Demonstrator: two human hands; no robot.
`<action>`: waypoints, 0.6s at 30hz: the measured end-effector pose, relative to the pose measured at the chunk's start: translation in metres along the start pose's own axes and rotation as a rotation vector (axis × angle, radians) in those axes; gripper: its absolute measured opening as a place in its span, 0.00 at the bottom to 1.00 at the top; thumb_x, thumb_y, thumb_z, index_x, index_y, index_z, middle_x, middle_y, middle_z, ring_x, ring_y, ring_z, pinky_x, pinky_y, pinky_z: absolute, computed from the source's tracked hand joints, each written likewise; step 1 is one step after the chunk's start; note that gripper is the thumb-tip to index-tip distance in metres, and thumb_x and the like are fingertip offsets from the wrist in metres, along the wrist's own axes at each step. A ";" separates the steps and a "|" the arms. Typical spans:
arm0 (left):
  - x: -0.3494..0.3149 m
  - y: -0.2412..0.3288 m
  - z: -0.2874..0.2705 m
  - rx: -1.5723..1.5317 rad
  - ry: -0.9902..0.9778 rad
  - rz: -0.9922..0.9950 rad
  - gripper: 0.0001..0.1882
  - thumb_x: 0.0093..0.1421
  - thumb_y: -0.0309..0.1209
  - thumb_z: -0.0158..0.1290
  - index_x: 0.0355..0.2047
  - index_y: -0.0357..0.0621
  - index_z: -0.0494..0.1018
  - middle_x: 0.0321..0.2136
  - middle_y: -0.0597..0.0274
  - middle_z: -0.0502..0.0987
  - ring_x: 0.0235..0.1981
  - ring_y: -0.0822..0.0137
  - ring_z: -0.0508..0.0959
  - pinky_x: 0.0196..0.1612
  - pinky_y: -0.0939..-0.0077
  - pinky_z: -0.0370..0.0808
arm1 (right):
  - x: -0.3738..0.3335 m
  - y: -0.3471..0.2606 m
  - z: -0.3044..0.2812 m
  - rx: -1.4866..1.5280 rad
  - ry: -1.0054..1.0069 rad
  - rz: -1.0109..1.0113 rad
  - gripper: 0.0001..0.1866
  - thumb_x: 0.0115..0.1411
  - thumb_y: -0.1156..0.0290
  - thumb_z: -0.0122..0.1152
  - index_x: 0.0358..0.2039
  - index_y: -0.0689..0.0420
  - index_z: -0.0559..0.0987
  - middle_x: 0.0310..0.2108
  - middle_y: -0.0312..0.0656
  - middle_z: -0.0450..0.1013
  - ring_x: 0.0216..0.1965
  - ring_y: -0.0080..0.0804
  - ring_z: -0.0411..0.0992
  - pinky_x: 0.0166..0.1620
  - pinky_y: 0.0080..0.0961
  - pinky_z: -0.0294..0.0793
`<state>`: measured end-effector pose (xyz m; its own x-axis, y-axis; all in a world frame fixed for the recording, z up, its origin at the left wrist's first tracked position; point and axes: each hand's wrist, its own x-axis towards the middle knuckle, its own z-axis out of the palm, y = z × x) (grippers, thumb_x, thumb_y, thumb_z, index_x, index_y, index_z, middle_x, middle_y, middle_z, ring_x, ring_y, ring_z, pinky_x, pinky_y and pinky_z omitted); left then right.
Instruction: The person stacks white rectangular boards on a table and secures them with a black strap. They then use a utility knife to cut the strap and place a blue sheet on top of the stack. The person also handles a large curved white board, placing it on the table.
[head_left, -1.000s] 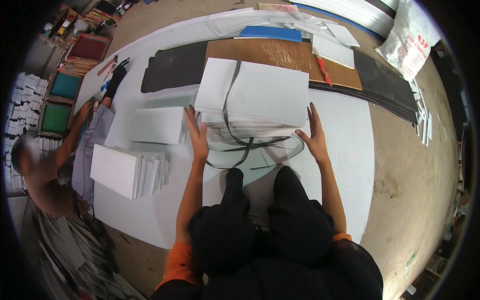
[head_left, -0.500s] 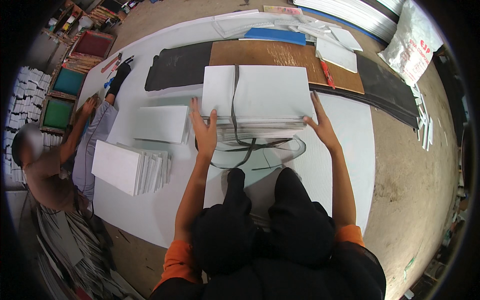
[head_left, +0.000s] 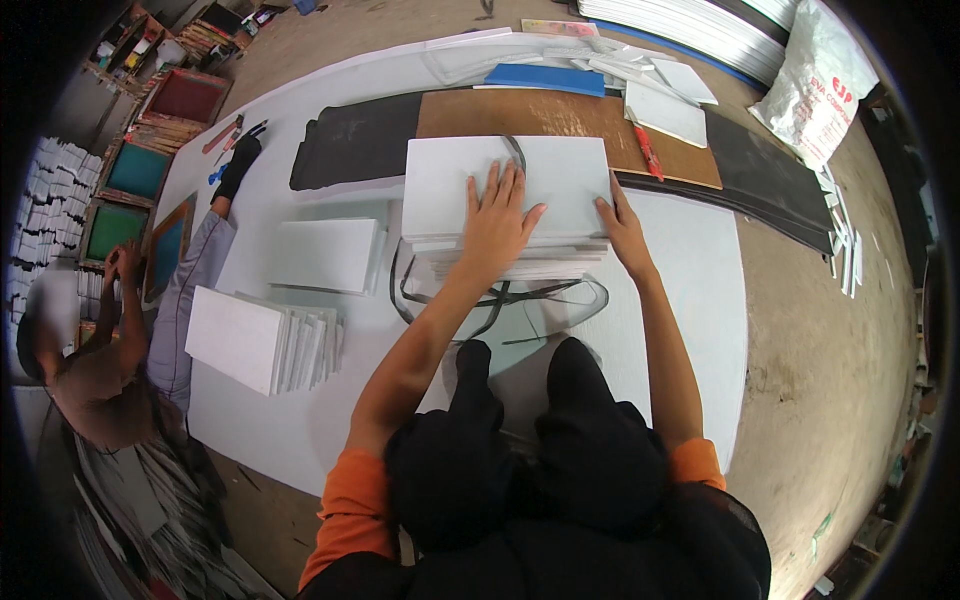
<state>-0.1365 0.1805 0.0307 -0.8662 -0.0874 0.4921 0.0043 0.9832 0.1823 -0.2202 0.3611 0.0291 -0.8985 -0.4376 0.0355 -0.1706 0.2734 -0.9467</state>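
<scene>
A stack of white rectangular sheets stands in front of me, its lower layers showing at the near side. My left hand lies flat on top of it with fingers spread. A dark strap crosses the far edge of the top sheet and runs toward that hand, which hides part of it. Loops of the strap lie on the white surface near my feet. At the stack's right side rests my right hand, fingers stretched along the edge and thumb at the near corner.
Left of the stack are a smaller pile of white sheets and a leaning bundle. Beyond lie a brown board, a black mat, a red cutter and a blue strip. A co-worker sits at far left.
My left hand has moved from the stack's left side onto its top. The strap on top has shifted right toward the far edge. My right hand has closed in on the right side.
</scene>
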 end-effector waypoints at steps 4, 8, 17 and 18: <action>-0.003 -0.005 -0.009 -0.211 0.004 -0.122 0.22 0.58 0.40 0.38 0.45 0.33 0.62 0.49 0.48 0.61 0.54 0.56 0.56 0.55 0.52 0.46 | -0.006 0.003 -0.001 -0.140 0.150 -0.130 0.25 0.57 0.65 0.44 0.54 0.60 0.56 0.52 0.53 0.56 0.54 0.41 0.54 0.54 0.27 0.52; -0.051 -0.030 -0.054 -0.573 0.246 -0.283 0.13 0.58 0.28 0.38 0.39 0.36 0.67 0.39 0.51 0.69 0.42 0.55 0.67 0.47 0.65 0.60 | -0.053 -0.007 0.006 -0.192 0.411 -0.359 0.15 0.53 0.76 0.46 0.43 0.61 0.67 0.40 0.49 0.64 0.43 0.39 0.63 0.45 0.27 0.62; -0.176 -0.056 0.027 -0.545 -0.251 -0.319 0.12 0.50 0.31 0.50 0.32 0.37 0.66 0.28 0.54 0.67 0.33 0.57 0.68 0.36 0.70 0.65 | -0.100 0.101 0.089 -0.324 -0.282 -0.312 0.11 0.48 0.82 0.49 0.34 0.62 0.70 0.33 0.47 0.66 0.38 0.44 0.65 0.41 0.31 0.64; -0.177 -0.051 0.039 -0.500 -0.273 -0.316 0.14 0.48 0.33 0.52 0.32 0.38 0.66 0.30 0.54 0.67 0.34 0.56 0.68 0.36 0.69 0.65 | -0.096 0.113 0.097 -0.357 -0.304 -0.361 0.11 0.48 0.81 0.50 0.34 0.63 0.70 0.34 0.47 0.66 0.38 0.44 0.64 0.42 0.32 0.64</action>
<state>-0.0029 0.1517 -0.0989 -0.9594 -0.2519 0.1272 -0.0971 0.7180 0.6892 -0.1137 0.3509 -0.1120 -0.6109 -0.7679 0.1927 -0.6172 0.3095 -0.7234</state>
